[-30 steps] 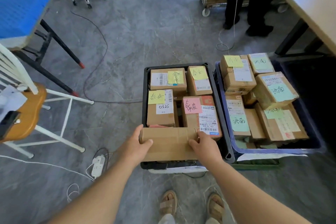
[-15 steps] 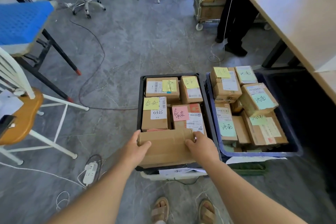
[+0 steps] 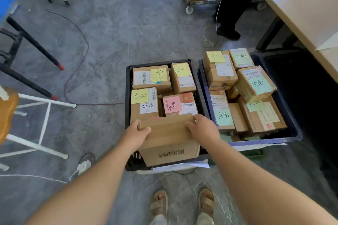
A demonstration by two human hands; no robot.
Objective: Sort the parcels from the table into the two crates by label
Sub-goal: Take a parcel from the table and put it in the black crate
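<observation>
Grey marbled floor (image 3: 109, 42) filled most of the frame, with a pale wooden table top (image 3: 301, 5) at the upper right. At the lower centre, a plain brown cardboard parcel (image 3: 168, 139) sat over the near edge of the black plastic crate (image 3: 128, 97), left of the blue plastic crate (image 3: 292, 133). It was not possible to tell if it rested on the boxes below. The left hand (image 3: 136, 133) and the right hand (image 3: 203, 129) each grasped 1 short end, thumbs on top, other fingers hidden. The box looked stiff and dry, so probably it would not slip, and the use of 2 hands suggested some weight. Holding it at both ends, palms against the sides, seemed safest, because cardboard corners crush easily.
</observation>
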